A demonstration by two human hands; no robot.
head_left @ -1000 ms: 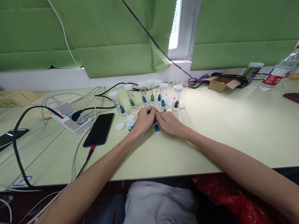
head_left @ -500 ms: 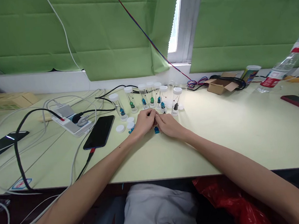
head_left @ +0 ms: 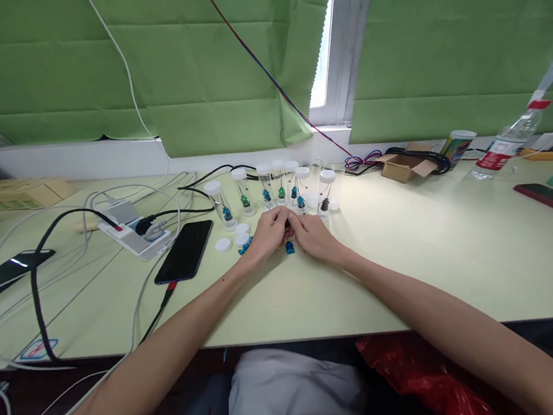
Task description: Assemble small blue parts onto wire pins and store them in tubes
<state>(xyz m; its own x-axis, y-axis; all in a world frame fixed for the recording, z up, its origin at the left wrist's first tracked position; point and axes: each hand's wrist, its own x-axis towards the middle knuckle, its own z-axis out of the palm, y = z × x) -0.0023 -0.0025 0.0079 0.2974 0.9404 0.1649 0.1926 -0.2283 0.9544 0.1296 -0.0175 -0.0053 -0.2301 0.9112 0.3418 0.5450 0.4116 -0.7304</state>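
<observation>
My left hand point(head_left: 269, 231) and right hand point(head_left: 316, 235) meet over the counter point(head_left: 443, 231), fingers curled; I can't tell what they grip. A blue piece point(head_left: 290, 248) sits just on my side of them, capped tubes point(head_left: 225, 207) beyond, white lids point(head_left: 223, 245) leftward.

Pale table point(head_left: 435, 245) with capped tubes point(head_left: 266, 188), black phone point(head_left: 184, 252), power strip point(head_left: 130, 235).

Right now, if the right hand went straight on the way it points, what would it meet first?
Most likely the left hand, close in front of the right hand; depth leaves any gap between them unclear.
</observation>
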